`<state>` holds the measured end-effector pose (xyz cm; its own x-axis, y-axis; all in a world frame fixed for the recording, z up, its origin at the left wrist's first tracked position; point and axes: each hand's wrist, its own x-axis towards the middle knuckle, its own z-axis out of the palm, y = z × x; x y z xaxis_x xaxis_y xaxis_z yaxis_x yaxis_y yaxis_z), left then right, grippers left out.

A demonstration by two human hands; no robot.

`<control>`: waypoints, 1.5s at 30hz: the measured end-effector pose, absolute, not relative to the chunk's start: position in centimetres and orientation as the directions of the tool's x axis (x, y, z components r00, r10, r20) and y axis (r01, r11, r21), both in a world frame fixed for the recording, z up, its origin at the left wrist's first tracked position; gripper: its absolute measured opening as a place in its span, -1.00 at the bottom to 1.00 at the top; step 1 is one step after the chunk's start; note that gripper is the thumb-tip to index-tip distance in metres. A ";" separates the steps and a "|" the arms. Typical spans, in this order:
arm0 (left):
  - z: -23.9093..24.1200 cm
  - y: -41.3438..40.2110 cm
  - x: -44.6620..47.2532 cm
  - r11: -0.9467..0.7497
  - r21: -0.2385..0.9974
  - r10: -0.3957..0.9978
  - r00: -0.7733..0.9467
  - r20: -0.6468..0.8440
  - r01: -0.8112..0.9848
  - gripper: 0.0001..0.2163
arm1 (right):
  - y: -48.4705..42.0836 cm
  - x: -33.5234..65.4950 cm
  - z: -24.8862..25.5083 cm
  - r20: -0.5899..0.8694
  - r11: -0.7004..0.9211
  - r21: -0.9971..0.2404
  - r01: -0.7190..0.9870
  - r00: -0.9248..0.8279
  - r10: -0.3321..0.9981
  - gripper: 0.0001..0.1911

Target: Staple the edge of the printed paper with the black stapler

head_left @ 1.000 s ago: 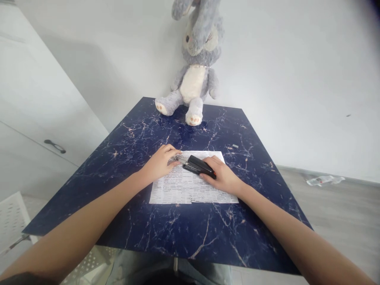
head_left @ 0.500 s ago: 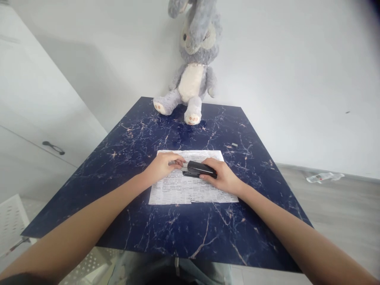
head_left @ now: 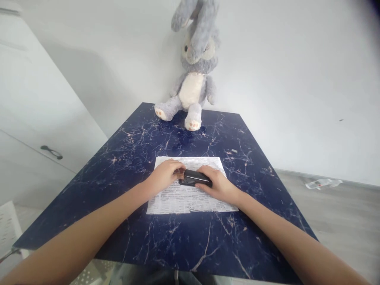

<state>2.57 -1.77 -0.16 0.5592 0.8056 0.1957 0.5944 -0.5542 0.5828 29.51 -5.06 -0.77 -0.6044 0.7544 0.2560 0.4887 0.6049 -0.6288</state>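
A black stapler (head_left: 196, 178) lies over a printed sheet of paper (head_left: 175, 201), its front end pointing left. My right hand (head_left: 219, 184) is closed round the stapler's rear half, fingers over the top and thumb along the near side. At the front end, the curled fingers of my left hand (head_left: 168, 175) press against the stapler. What lies between those fingertips, if anything, is hidden. The two halves of the stapler now sit close together. Both hands rest above the paper, which has an uneven lower edge.
A grey plush rabbit (head_left: 192, 89) sits at the back of the dark blue marbled table (head_left: 178, 237), against the wall. A small pale piece (head_left: 234, 151) lies right of the paper. Clear plastic packaging (head_left: 322, 183) is on the floor at right. A white cabinet (head_left: 38, 118) stands at left.
The stapler's halves, apart before with a thin pale strip at its front, have come together. My left fingers have moved up against the front end. The view has tilted slightly up.
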 end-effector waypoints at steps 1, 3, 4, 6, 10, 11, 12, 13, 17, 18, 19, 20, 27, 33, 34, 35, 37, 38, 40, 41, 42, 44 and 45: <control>-0.2 -1.8 2.4 -0.575 0.558 0.795 0.571 0.207 0.599 -0.88 | -5.0 29.6 -0.7 0.244 0.600 -0.618 0.508 -0.601 0.761 -0.82; -0.6 -1.9 2.1 -0.616 0.479 0.777 0.582 0.239 0.626 -0.84 | -4.9 29.8 -0.4 0.229 0.606 -0.589 0.535 -0.609 0.760 -0.80; -1.0 -1.9 2.0 -0.626 0.428 0.776 0.578 0.254 0.652 -0.77 | -4.9 30.0 -0.3 0.226 0.616 -0.573 0.541 -0.618 0.753 -0.79; -2.1 -1.8 1.8 -0.601 0.334 0.799 0.545 0.254 0.726 -0.60 | -4.8 30.6 0.0 0.219 0.635 -0.539 0.554 -0.636 0.740 -0.78; -3.6 -1.8 1.8 -0.520 0.241 0.854 0.494 0.164 0.819 -0.39 | -4.4 32.1 0.8 0.162 0.642 -0.472 0.604 -0.657 0.737 -0.77; -3.7 -1.8 1.9 -0.523 0.236 0.852 0.503 0.143 0.819 -0.36 | -4.3 32.5 1.1 0.142 0.638 -0.469 0.611 -0.661 0.737 -0.77; -3.7 -1.8 1.9 -0.529 0.235 0.848 0.515 0.125 0.815 -0.34 | -4.2 32.9 1.4 0.123 0.634 -0.472 0.612 -0.666 0.735 -0.77; -3.6 -1.8 2.0 -0.533 0.234 0.845 0.522 0.114 0.813 -0.32 | -4.0 33.3 1.6 0.105 0.632 -0.479 0.609 -0.675 0.730 -0.76; -3.3 -1.8 1.9 -0.536 0.239 0.844 0.525 0.111 0.810 -0.33 | -3.6 34.8 2.7 0.041 0.626 -0.465 0.626 -0.691 0.722 -0.76; -3.2 -1.8 1.9 -0.535 0.241 0.844 0.525 0.110 0.810 -0.34 | -3.6 35.0 2.9 0.030 0.621 -0.456 0.638 -0.686 0.727 -0.76; -3.2 -1.8 1.9 -0.534 0.243 0.845 0.525 0.105 0.810 -0.34 | -3.6 35.1 3.1 0.023 0.615 -0.449 0.648 -0.680 0.733 -0.75; -3.1 -1.8 2.0 -0.532 0.244 0.845 0.525 0.099 0.811 -0.35 | -3.7 35.2 3.1 0.026 0.614 -0.446 0.651 -0.677 0.735 -0.76; -2.6 -2.0 2.4 -0.516 0.235 0.855 0.510 0.091 0.824 -0.38 | -4.5 33.2 1.5 0.180 0.658 -0.490 0.571 -0.673 0.718 -0.72; -2.1 -2.0 2.3 -0.536 0.187 0.844 0.520 0.133 0.823 -0.50 | -3.4 35.3 2.2 0.308 0.441 -0.525 0.728 -0.320 0.896 -0.73; -2.0 -1.9 2.3 -0.550 0.181 0.835 0.528 0.157 0.815 -0.56 | -3.0 36.3 2.4 0.323 0.410 -0.507 0.758 -0.274 0.906 -0.73; -1.9 -1.9 2.2 -0.563 0.177 0.825 0.535 0.182 0.807 -0.62 | -2.6 37.3 2.6 0.326 0.393 -0.475 0.787 -0.257 0.910 -0.75; -1.5 -1.7 2.1 -0.573 0.173 0.815 0.535 0.221 0.801 -0.70 | -1.9 39.1 2.8 0.289 0.395 -0.400 0.827 -0.295 0.911 -0.78; -1.3 -1.6 2.0 -0.567 0.170 0.818 0.527 0.230 0.806 -0.71 | -1.6 39.8 2.8 0.255 0.403 -0.371 0.836 -0.326 0.910 -0.80; -1.1 -1.4 1.7 -0.538 0.162 0.834 0.495 0.244 0.827 -0.73 | -1.2 40.8 2.6 0.191 0.428 -0.349 0.834 -0.384 0.904 -0.82; -1.0 -1.3 1.6 -0.521 0.162 0.843 0.476 0.252 0.838 -0.75 | -1.1 41.1 2.5 0.164 0.444 -0.355 0.823 -0.412 0.896 -0.83; -0.9 -1.2 1.4 -0.506 0.165 0.850 0.457 0.261 0.847 -0.76 | -1.1 41.3 2.4 0.143 0.462 -0.366 0.808 -0.441 0.886 -0.84; -0.9 -1.0 1.1 -0.485 0.179 0.861 0.431 0.271 0.856 -0.78 | -1.2 41.3 2.5 0.101 0.508 -0.389 0.768 -0.513 0.853 -0.85; -0.9 -0.9 0.9 -0.475 0.185 0.866 0.420 0.271 0.860 -0.78 | -1.3 41.3 2.6 0.076 0.530 -0.402 0.747 -0.550 0.832 -0.84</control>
